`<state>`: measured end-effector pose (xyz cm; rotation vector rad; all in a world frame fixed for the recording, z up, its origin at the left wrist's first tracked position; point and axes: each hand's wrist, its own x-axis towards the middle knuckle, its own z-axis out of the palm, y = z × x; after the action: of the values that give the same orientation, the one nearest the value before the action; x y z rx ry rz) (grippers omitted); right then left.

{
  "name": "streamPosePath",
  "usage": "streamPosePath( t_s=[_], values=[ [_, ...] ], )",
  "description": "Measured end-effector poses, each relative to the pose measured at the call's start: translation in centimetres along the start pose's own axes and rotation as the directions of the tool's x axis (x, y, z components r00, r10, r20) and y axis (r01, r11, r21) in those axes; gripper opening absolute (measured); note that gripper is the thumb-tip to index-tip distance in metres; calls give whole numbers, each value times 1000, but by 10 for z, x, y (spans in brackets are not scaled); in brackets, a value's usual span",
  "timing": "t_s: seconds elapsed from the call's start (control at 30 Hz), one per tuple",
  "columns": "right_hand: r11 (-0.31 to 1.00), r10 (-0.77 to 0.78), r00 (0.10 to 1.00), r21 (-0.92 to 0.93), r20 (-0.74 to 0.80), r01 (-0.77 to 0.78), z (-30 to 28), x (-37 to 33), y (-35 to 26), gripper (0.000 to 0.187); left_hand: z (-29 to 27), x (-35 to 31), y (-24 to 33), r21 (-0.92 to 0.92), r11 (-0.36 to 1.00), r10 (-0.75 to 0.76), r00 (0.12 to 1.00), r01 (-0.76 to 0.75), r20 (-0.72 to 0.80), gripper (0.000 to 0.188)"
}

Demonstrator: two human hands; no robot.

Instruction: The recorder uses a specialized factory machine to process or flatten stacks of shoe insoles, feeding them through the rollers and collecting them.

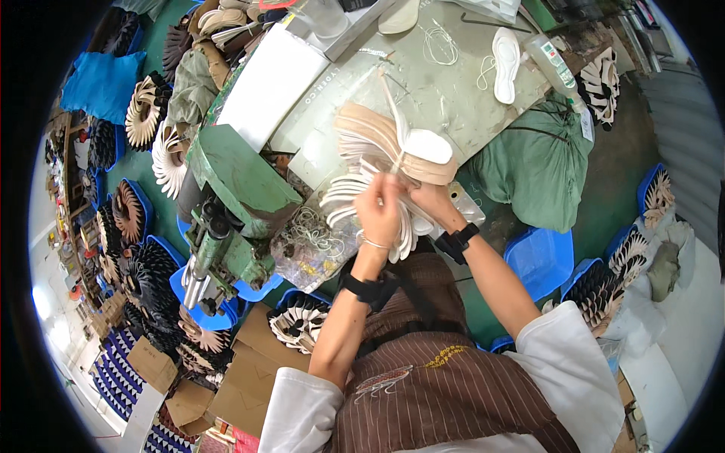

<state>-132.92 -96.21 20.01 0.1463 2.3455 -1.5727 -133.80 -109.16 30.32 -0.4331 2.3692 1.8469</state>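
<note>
Left hand (377, 210) pinches a pale strip (397, 115); right hand (433, 202) clamped on fanned insoles (367, 134)

Insole bundle (366, 136) | beige and white | layered, fanned out | above worktable (472, 90)

From here I see a brown apron (461, 392) with pale pinstripes, beige and white sole-shaped pieces (361, 130), a green machine (238, 177), a blue tub (542, 258).

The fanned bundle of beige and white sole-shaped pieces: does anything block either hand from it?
Nothing visible does. The bare right hand holds the fanned bundle of beige and white sole-shaped pieces; the bare left hand is right at it, with nothing seen between.
</note>
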Motion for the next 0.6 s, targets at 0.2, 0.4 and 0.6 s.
streamPosePath(
  t_s=[0.2, 0.4, 0.6],
  values=[
    [385, 419, 800, 713, 430, -586, -6, 3, -31, 22, 1, -23, -3, 372, 856, 273, 925, -360, 266, 8],
    [556, 397, 860, 660, 322, -504, -4, 3, -18, 18, 3, -24, -2, 715, 537, 314, 892, -448, 324, 18],
    [940, 7, 967, -332, 255, 81, -62, -21, -97, 15, -12, 12, -26, 714, 548, 250, 900, -435, 357, 21]
  ],
)
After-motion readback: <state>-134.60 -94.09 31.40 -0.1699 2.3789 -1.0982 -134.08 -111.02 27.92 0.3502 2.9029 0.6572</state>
